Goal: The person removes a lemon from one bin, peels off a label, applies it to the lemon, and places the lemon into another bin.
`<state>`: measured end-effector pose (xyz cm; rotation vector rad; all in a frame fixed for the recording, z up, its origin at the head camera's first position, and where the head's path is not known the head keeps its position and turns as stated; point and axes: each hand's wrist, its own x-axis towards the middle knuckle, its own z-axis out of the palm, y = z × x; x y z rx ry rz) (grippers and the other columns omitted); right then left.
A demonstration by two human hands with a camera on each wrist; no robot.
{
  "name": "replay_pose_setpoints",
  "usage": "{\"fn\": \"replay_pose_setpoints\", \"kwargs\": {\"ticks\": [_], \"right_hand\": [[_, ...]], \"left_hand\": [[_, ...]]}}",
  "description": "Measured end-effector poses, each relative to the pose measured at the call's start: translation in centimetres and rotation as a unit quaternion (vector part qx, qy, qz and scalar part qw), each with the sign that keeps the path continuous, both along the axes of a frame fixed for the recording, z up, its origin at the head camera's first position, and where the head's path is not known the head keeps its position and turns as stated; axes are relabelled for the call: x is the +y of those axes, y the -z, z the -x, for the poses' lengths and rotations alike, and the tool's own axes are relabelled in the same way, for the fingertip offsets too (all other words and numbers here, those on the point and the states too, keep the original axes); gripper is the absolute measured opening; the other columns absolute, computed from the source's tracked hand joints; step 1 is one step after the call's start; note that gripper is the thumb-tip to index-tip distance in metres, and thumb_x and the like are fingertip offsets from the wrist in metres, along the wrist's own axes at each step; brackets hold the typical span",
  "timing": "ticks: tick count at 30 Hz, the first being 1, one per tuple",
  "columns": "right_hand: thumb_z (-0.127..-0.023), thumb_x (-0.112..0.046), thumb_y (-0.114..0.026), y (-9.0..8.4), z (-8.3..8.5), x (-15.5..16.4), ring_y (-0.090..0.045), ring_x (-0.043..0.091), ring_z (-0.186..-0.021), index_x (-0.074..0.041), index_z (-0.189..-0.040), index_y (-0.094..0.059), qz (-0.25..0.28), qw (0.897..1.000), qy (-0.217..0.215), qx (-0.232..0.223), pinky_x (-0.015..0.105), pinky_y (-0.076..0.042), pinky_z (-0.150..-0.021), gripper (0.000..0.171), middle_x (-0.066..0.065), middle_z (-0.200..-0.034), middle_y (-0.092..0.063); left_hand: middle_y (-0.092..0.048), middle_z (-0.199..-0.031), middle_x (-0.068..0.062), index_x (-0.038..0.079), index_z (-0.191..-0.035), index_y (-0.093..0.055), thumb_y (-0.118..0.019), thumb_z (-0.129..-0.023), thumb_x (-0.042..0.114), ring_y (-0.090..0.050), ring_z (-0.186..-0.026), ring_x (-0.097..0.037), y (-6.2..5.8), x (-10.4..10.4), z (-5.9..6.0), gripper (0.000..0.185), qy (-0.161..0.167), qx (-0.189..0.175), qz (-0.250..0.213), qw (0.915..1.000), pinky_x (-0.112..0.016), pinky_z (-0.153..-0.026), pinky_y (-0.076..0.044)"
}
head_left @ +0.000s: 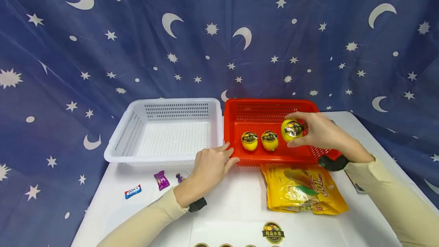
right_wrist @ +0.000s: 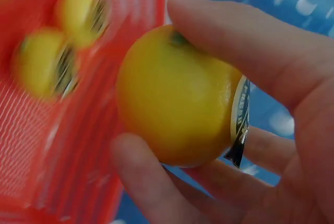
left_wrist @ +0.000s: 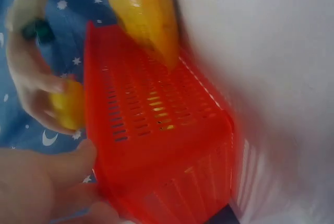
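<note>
Lemon [head_left: 292, 130]: yellow, black-and-gold label facing the camera; pinched between thumb and fingers of the right hand [head_left: 319, 130], held above the right part of the red basket [head_left: 271, 106]. Long axis cannot be told in the head view; in the right wrist view the stem end points up toward the forefinger.

Two more lemons [head_left: 249, 141] [head_left: 269, 140]: side by side on the basket floor near its front wall, left of the held one, labels up.

Left hand [head_left: 210, 169]: fingers straight, tips touching the red basket's front left corner; holds nothing.

White basket [head_left: 137, 125]: touching the red basket's left side, toward the table's far edge.

Yellow bag [head_left: 303, 193]: flat on the table [head_left: 233, 209], just in front of the red basket.

Three wrapped sweets [head_left: 133, 191] [head_left: 161, 180] [head_left: 180, 177]: front of the white basket, near the left hand.

Round sticker [head_left: 273, 233]: near the table's front edge.
</note>
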<state>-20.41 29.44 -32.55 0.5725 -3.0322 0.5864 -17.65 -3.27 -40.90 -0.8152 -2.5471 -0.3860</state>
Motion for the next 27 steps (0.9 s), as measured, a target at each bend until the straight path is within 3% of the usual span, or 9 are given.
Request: {"fn": "replay_pose_setpoints", "kwargs": {"ticks": [5, 10, 14, 19, 23, 27], "right_hand": [[-0.068, -0.032, -0.097, 2.4, 5.3, 3.1, -0.066, 0.028, -0.103, -0.001, -0.132, -0.063, -0.015, 0.997, 0.002, -0.071, 0.048, -0.058, -0.091, 0.079, 0.019, -0.125, -0.070], [-0.064, -0.028, -0.099, 5.5, 7.2, 3.8, -0.062, 0.034, -0.108, 0.001, -0.121, -0.063, -0.035, 0.988, -0.005, -0.151, 0.054, -0.051, -0.099, 0.073, 0.021, -0.121, -0.068], [-0.063, -0.027, -0.099, 7.0, 7.4, 3.8, -0.062, 0.031, -0.104, -0.002, -0.113, -0.063, -0.043, 0.982, -0.006, -0.184, 0.052, -0.052, -0.099, 0.067, 0.020, -0.117, -0.068], [-0.064, -0.028, -0.099, 7.4, 6.8, 3.9, -0.060, 0.032, -0.107, -0.002, -0.116, -0.060, -0.054, 0.979, 0.015, -0.197, 0.055, -0.050, -0.103, 0.069, 0.022, -0.122, -0.065], [-0.067, -0.031, -0.097, 6.2, 6.2, 4.4, -0.059, 0.042, -0.118, 0.004, -0.131, -0.055, -0.057, 0.979, 0.014, -0.197, 0.059, -0.048, -0.106, 0.083, 0.029, -0.132, -0.061], [-0.071, -0.039, -0.093, 3.6, 4.8, 4.5, -0.053, 0.049, -0.128, 0.004, -0.146, -0.045, -0.057, 0.987, 0.024, -0.150, 0.064, -0.047, -0.104, 0.098, 0.032, -0.144, -0.054]], "left_hand": [[-0.078, -0.118, -0.001, 0.019, -0.112, -0.082, -0.076, -0.088, 0.047, -0.079, -0.091, -0.024, 0.4, 0.5, 0.0, 0.037, -0.011, 0.006, -0.001, 0.9999, -0.035, -0.052, -0.056], [-0.077, -0.118, 0.001, 0.020, -0.112, -0.081, -0.075, -0.089, 0.048, -0.079, -0.092, -0.022, 0.6, 0.9, -0.2, 0.037, -0.011, 0.005, -0.006, 0.9999, -0.035, -0.053, -0.056], [-0.077, -0.118, 0.001, 0.019, -0.111, -0.081, -0.074, -0.090, 0.048, -0.079, -0.092, -0.022, 0.6, 1.1, -0.3, 0.037, -0.008, 0.005, -0.011, 0.9999, -0.035, -0.052, -0.056], [-0.077, -0.119, 0.001, 0.019, -0.111, -0.081, -0.074, -0.090, 0.048, -0.079, -0.092, -0.022, 0.7, 1.2, -0.3, 0.037, 0.001, 0.002, -0.016, 0.9999, -0.034, -0.051, -0.055], [-0.077, -0.119, 0.000, 0.018, -0.111, -0.081, -0.074, -0.089, 0.048, -0.079, -0.090, -0.024, 0.7, 1.2, -0.3, 0.038, 0.004, 0.001, -0.022, 0.9997, -0.032, -0.049, -0.054], [-0.077, -0.120, -0.001, 0.018, -0.113, -0.081, -0.077, -0.089, 0.045, -0.079, -0.090, -0.026, 0.7, 0.9, -0.1, 0.037, 0.009, -0.016, -0.043, 0.9989, -0.032, -0.052, -0.056]]}}
